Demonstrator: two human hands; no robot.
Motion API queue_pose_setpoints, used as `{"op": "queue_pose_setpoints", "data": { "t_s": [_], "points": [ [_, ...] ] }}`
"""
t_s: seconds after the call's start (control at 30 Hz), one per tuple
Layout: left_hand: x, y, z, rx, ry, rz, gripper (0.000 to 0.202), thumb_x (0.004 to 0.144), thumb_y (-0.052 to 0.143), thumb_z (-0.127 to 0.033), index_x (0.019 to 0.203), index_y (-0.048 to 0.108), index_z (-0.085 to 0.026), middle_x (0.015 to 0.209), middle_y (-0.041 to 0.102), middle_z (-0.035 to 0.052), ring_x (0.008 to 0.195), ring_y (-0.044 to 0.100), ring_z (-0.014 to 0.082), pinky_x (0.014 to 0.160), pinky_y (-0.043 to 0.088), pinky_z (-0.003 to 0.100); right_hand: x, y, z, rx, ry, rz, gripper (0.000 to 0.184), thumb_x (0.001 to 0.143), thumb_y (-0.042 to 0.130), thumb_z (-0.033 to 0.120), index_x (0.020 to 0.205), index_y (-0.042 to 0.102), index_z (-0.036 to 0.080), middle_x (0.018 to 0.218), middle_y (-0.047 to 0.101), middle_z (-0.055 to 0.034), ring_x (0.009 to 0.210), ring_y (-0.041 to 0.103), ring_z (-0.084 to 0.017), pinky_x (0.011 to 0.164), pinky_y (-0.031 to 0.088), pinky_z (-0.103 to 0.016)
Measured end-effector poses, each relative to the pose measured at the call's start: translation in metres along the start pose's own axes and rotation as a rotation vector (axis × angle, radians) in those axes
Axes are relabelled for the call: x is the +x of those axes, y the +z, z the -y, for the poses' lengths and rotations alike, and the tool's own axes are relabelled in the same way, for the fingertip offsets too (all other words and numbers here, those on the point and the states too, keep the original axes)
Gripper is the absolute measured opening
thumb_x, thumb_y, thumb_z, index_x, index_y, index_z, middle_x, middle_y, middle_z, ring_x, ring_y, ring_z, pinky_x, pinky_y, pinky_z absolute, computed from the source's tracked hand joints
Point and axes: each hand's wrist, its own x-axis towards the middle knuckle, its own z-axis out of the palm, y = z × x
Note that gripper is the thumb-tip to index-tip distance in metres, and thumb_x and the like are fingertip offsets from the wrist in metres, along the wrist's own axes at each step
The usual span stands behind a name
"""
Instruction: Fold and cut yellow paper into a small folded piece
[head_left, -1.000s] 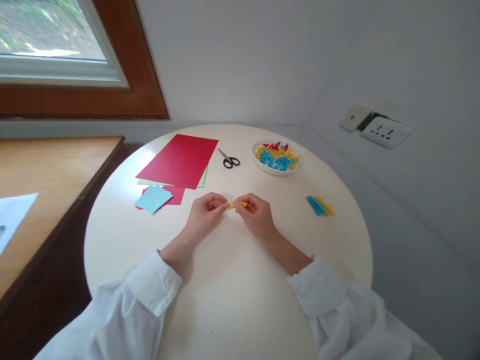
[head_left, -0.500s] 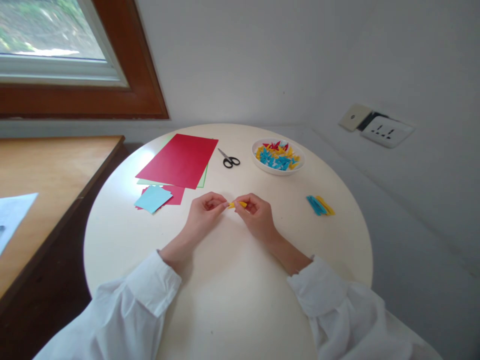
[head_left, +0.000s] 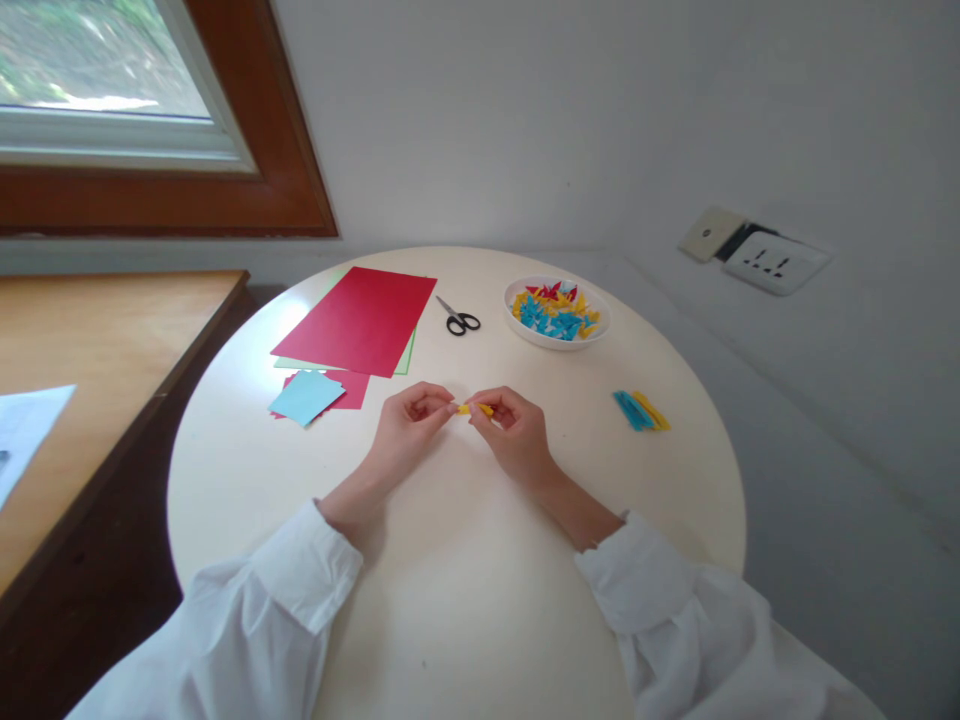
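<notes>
Between my fingertips is a small folded piece of yellow paper (head_left: 465,409), held just above the middle of the round white table (head_left: 457,620). My left hand (head_left: 409,425) pinches its left end with thumb and forefinger. The right end is pinched by my right hand (head_left: 517,430), whose fingers cover part of it. Beyond my hands lie black-handled scissors (head_left: 463,323). A white dish (head_left: 559,343) holds many small folded paper figures in blue, yellow and red. To the right rests a small bunch of narrow folded blue and yellow papers (head_left: 641,410).
Large red sheets (head_left: 360,320) lie over green ones at the back left. Small light blue squares (head_left: 306,397) on red ones lie nearer. A wooden desk (head_left: 112,320) with a white paper stands at the left. The wall with a socket (head_left: 776,262) borders the right.
Both hands stay almost in the same place, still pinching the yellow paper. The paper's visible part has shifted very slightly between the fingertips.
</notes>
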Motion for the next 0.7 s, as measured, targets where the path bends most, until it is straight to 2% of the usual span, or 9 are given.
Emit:
{"op": "queue_pose_setpoints", "data": {
  "t_s": [0.23,0.4,0.57,0.7],
  "points": [
    [0.0007,-0.0003,0.0005,0.013,-0.003,-0.005,0.015,0.068,0.066,-0.028,0.073,0.059,-0.015,0.060,0.057,-0.0011,0.056,0.052,0.0101,0.053,0.037,0.022,0.0004,-0.0004,-0.0018,0.018,0.001,-0.006,0.007,0.071,0.060,0.025,0.070,0.060,0.018,0.072,0.063,-0.0018,0.064,0.059,-0.014,0.061,0.051,-0.028],
    [0.0006,0.0005,-0.0009,-0.016,-0.008,-0.023,0.015,0.068,0.065,-0.027,0.074,0.060,-0.015,0.070,0.062,0.0014,0.065,0.057,0.0123,0.062,0.042,0.024,0.0002,-0.0011,-0.0019,0.017,0.006,-0.005,0.007,0.071,0.060,0.025,0.070,0.059,0.018,0.072,0.063,-0.0016,0.064,0.059,-0.013,0.061,0.051,-0.027],
    [-0.0012,0.0024,-0.0054,-0.004,-0.029,0.008,0.020,0.065,0.068,-0.031,0.073,0.058,-0.015,0.061,0.059,-0.0004,0.058,0.054,0.0114,0.055,0.039,0.023,0.0005,-0.0010,0.0007,-0.005,0.008,-0.005,0.008,0.071,0.060,0.027,0.069,0.059,0.018,0.070,0.063,-0.0016,0.063,0.059,-0.013,0.060,0.051,-0.028],
    [-0.0012,0.0027,-0.0059,0.011,-0.019,-0.015,0.021,0.064,0.069,-0.032,0.071,0.057,-0.016,0.059,0.058,-0.0013,0.056,0.053,0.0106,0.054,0.038,0.023,0.0003,-0.0005,-0.0001,-0.005,0.006,0.009,0.010,0.071,0.061,0.028,0.070,0.060,0.018,0.072,0.064,-0.0024,0.064,0.060,-0.014,0.060,0.052,-0.028]
  ]
}}
